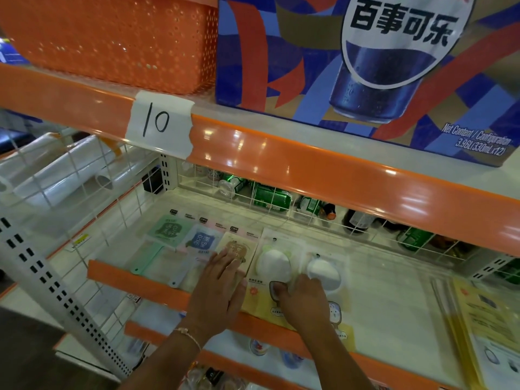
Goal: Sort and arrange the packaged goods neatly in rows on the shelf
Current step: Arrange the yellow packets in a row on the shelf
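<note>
Flat packages lie side by side on the white shelf (388, 311): a green one (164, 230), a blue one (200, 240) and a tan one (239, 249). To their right lie two clear packs, each with a white round item: one (274, 266) and another (323, 273). My left hand (218, 285) rests flat with straight fingers on the tan package. My right hand (304, 302) rests on the yellow card of the two white-item packs, its fingers bent at their lower edge; whether it grips them is unclear.
A yellow package (484, 327) lies at the shelf's right end. Green cans (270, 197) and bottles sit behind a wire grid at the back. Above are an orange basket (118, 38) and a blue cola carton (365, 66). A label reading 10 (157, 122) is on the upper rail.
</note>
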Demonstrator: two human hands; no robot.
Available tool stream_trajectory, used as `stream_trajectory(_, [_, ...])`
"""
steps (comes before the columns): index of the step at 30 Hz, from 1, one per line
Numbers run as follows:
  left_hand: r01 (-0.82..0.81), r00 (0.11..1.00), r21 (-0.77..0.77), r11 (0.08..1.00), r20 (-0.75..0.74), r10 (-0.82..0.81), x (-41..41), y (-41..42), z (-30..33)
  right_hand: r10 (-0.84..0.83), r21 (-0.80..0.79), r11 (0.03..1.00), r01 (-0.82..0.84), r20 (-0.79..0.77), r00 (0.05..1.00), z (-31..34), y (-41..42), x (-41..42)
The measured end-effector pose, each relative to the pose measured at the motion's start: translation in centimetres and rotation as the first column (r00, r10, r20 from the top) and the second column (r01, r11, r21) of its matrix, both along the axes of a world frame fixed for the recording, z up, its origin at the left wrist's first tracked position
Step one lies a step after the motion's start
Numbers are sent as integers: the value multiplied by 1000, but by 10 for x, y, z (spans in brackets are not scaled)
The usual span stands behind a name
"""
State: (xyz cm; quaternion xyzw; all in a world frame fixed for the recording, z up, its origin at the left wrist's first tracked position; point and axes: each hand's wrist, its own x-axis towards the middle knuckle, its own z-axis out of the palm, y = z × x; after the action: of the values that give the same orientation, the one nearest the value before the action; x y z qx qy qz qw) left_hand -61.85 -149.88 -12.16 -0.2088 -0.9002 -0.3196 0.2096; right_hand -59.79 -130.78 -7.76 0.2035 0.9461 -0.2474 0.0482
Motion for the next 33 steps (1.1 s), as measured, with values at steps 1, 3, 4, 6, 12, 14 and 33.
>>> stream_trajectory(1, [-1,1000,-1,1000,2,1,0,0,0,0,3,1000,0,2,1000,0,1,0])
stream_trajectory(3, [-3,1000,-5,1000,2,3,1,1,0,9,17,1000,-9,-10,1000,-1,0,1])
stream_trajectory(4, [-3,1000,-6,1000,5,3,1,1,0,15,23,1000,-14,-25,1000,-2,1,1])
stream_trajectory(6, [-3,1000,-3,1000,8,3,1,1,1,22,38,999,-20,-55,998,-4,1,1])
stream_trajectory(12, [16,999,-13,1000,-39,-17,4,5,12,126,119,986,-115,-91,988,-11,0,5])
stream_trajectory(14, [23,999,-20,1000,-29,-24,4,8,13,135,137,983,-123,-83,987,-13,1,5])
stream_trajectory(33, [228,973,-110,968,-24,-231,28,176,50,-128,-90,991,100,-405,905,22,153,74])
